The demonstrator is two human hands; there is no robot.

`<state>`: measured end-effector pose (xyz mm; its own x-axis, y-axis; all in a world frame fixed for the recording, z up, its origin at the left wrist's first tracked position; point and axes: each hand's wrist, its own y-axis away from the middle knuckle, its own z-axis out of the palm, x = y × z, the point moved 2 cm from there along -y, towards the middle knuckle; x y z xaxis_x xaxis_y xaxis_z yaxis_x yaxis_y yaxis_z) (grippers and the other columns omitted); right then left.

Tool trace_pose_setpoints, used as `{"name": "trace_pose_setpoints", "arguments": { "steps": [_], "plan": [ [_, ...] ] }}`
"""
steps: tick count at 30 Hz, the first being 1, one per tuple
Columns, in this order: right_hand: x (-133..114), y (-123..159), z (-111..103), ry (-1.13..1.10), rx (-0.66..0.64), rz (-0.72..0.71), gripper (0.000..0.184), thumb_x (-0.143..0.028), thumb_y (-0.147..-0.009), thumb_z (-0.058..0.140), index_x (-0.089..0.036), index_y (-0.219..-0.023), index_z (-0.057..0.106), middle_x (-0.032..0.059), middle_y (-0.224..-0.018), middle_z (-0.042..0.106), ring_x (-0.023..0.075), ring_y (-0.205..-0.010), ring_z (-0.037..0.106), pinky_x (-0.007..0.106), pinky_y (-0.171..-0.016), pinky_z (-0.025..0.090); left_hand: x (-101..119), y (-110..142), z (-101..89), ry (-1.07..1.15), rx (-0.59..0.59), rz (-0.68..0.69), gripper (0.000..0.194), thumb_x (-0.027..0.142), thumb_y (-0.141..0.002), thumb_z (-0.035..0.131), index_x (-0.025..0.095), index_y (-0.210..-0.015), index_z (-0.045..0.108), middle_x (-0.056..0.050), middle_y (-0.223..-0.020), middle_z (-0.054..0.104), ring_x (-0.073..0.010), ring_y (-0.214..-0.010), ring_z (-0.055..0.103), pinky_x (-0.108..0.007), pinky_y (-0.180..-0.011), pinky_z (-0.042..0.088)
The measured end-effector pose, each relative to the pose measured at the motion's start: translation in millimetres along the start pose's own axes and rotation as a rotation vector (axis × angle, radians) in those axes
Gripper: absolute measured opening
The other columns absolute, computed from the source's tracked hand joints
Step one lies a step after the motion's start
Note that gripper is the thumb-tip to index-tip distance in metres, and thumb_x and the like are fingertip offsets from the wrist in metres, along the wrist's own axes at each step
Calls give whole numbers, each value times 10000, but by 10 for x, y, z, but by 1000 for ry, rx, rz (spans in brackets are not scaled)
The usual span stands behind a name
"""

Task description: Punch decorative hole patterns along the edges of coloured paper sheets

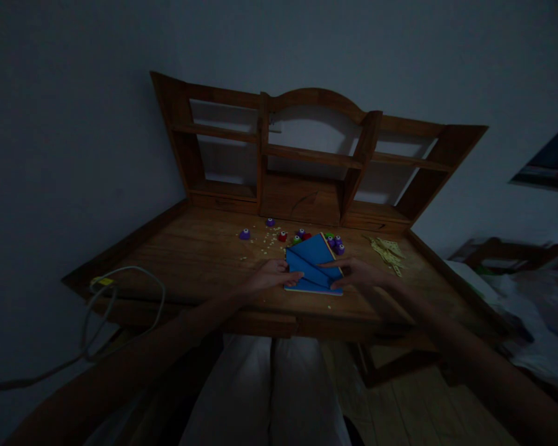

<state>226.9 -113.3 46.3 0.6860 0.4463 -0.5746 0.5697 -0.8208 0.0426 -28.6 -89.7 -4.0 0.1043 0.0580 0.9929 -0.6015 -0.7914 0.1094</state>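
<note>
We see the blue sheet (310, 253) on the near middle part of the wooden desk (204, 248), with a bent or folded part across it. Our left hand (276, 273) seems to pinch its left side, with the thumb on top. Our right hand (353, 272) touches its right side with fingers spread wide; we cannot tell if they squeeze it.

If the two hands pull different ways, the sheet could crease crooked or tear. If the left pinch slips, the bent part could spring up.

Just past the far side sit little toys with eyes: a red one (283, 236), a green one (296, 240) and purple ones (339, 249). The sheet is so close that a push to the far side could knock them over.

Small pale bits (265, 252) lie to the left. They could get under the sheet and make bumps. The yellow strips (387, 250) lie to the right, near our right arm, so a wide elbow swing could sweep them away.
</note>
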Motion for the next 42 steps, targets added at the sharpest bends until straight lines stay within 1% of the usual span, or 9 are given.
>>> {"name": "trace_pose_setpoints", "arguments": {
  "steps": [6, 9, 14, 19, 23, 27, 32, 36, 42],
  "plan": [
    [107, 18, 23, -66, -51, -47, 616, -439, -745, 725, -282, -1312, 543, 46, -1210, 652, 237, -1032, 617, 406, -937, 478, -30, -38, -8, -2, 10, -3, 362, 463, -622, 793, 148, -728, 649, -55, -774, 684, -146, -694, 613, -290, -713, 481],
    [115, 27, 35, -84, -54, -56, 584, -455, -784, 680, -275, -1320, 536, 49, -1213, 649, 231, -1025, 622, 395, -924, 485, -39, -50, -8, -11, 8, -10, 362, 469, -619, 793, 152, -700, 639, -51, -747, 680, -142, -674, 608, -282, -689, 476],
    [122, 21, 62, -44, -32, -44, 600, -455, -771, 690, -278, -1323, 534, 36, -1164, 672, 237, -1000, 628, 396, -901, 493, -65, -61, -19, -1, 1, -5, 346, 454, -629, 791, 157, -723, 641, -50, -764, 678, -147, -687, 613, -289, -694, 478],
    [78, 30, 73, -1, 30, -35, 560, -430, -742, 714, -256, -1262, 601, 17, -1038, 716, 226, -894, 646, 344, -820, 516, -66, -52, -14, 1, 10, -14, 364, 466, -629, 787, 151, -740, 643, -49, -784, 678, -157, -712, 615, -290, -704, 474],
    [3, 43, 76, 1, 41, -39, 548, -425, -741, 710, -241, -1249, 617, 5, -936, 731, 214, -827, 646, 307, -764, 517, -67, -59, -9, 4, 6, -22, 371, 472, -617, 793, 154, -731, 639, -41, -776, 676, -160, -720, 616, -297, -728, 477],
    [-25, 49, 86, 20, 24, -27, 537, -403, -750, 703, -267, -1261, 606, 2, -910, 729, 199, -791, 636, 304, -741, 515, -74, -62, -11, 19, 6, -29, 344, 444, -630, 796, 155, -746, 652, -53, -798, 682, -152, -719, 616, -302, -745, 483],
    [-6, 43, 85, 34, 34, -22, 540, -400, -755, 699, -255, -1266, 603, 7, -907, 719, 187, -767, 625, 298, -725, 515, -53, -35, -4, 33, 11, -18, 336, 428, -641, 793, 148, -760, 651, -53, -807, 677, -142, -717, 612, -290, -737, 480],
    [14, 43, 87, 52, 31, -44, 546, -426, -769, 682, -240, -1275, 594, 3, -868, 700, 158, -698, 591, 279, -673, 497, -63, -42, -10, 12, -2, -9, 350, 444, -640, 787, 146, -757, 646, -47, -789, 671, -138, -707, 606, -279, -711, 478],
    [51, 42, 108, 137, 20, -42, 547, -416, -796, 659, -237, -1304, 565, -35, -670, 606, 102, -537, 438, 225, -533, 398, -75, -57, -20, 4, -19, 18, 351, 457, -655, 773, 146, -771, 658, -46, -797, 676, -131, -703, 606, -271, -708, 481]
  ]
}}
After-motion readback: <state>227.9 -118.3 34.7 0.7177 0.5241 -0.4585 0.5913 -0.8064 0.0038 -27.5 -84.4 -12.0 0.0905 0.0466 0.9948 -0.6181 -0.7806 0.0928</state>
